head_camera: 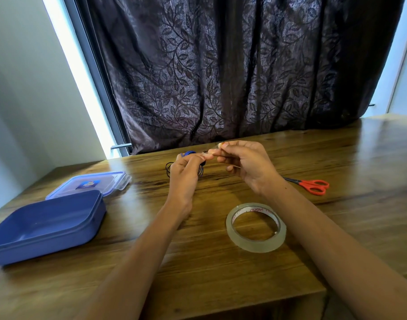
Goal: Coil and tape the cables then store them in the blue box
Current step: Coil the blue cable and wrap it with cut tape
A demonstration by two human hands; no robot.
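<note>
My two bare forearms come up from the bottom edge over the wooden table (197,273), a brown board with dark streaky grain and a dull sheen. Between them lies the tape roll (255,247), a flat, glossy, clear ring with red print on its white inner core.

Further out, the left hand (184,179) has its fingers curled round the black cable coil (167,169). Thin round loops stick out on both sides of the hand, just above the table top. A bit of blue cable (188,153) shows above the knuckles, but I cannot tell how it sits in the bundle.

The right hand (248,165) is raised beside it, thumb and forefinger pressed together, pinching a small clear strip of tape (215,154) that reaches across to the left fingertips. Its other fingers are curled under.

At the left sits the blue box (48,245), a smooth plastic rectangle with rounded corners, open. Its lid (89,183), translucent with clip flaps and a dark label, lies flat just behind it, touching the back corner. The box is well apart from the cables.

To the right, scissors (313,186) with red plastic loop handles lie flat near my right wrist. Behind the table hangs a dark curtain (221,77) in soft folds, woven with a leaf pattern.
</note>
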